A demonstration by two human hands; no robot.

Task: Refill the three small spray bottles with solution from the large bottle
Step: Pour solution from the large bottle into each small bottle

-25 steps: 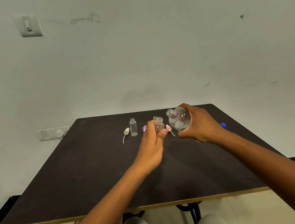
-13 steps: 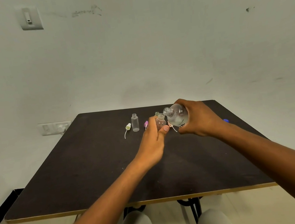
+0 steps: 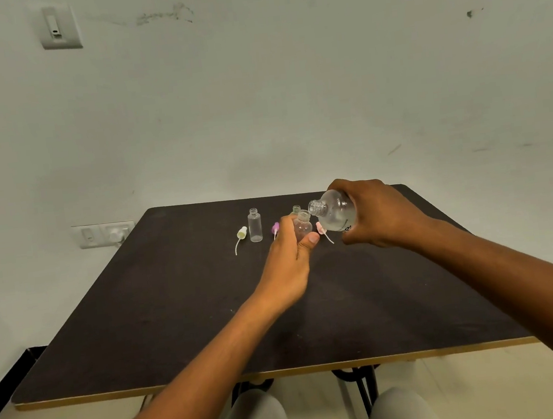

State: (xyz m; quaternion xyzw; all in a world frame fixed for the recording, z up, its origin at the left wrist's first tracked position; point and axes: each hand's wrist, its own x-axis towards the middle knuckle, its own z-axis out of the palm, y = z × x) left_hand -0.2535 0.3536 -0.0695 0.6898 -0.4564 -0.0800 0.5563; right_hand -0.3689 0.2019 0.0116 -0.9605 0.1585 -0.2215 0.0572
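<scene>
While both bare forearms reach over the dark, matte table (image 3: 178,324), the left hand (image 3: 288,266) pinches one small clear bottle (image 3: 302,225) between thumb and fingers, and the right hand (image 3: 377,215) wraps the large rounded bottle (image 3: 334,213), tilted with its open threaded neck just above it. Two more small bottles stand beyond: one cylindrical (image 3: 255,225), one mostly hidden (image 3: 296,209). Three spray caps lie among them: yellow (image 3: 241,234), purple (image 3: 275,227), pink (image 3: 320,228). A pale scuffed wall (image 3: 288,87) carries a switch (image 3: 56,27).

The counter (image 3: 178,324) has a matt, dark top with a pale wood-like edge. The large bottle (image 3: 336,214) and small spray bottles (image 3: 255,227) look like clear, glossy plastic.
</scene>
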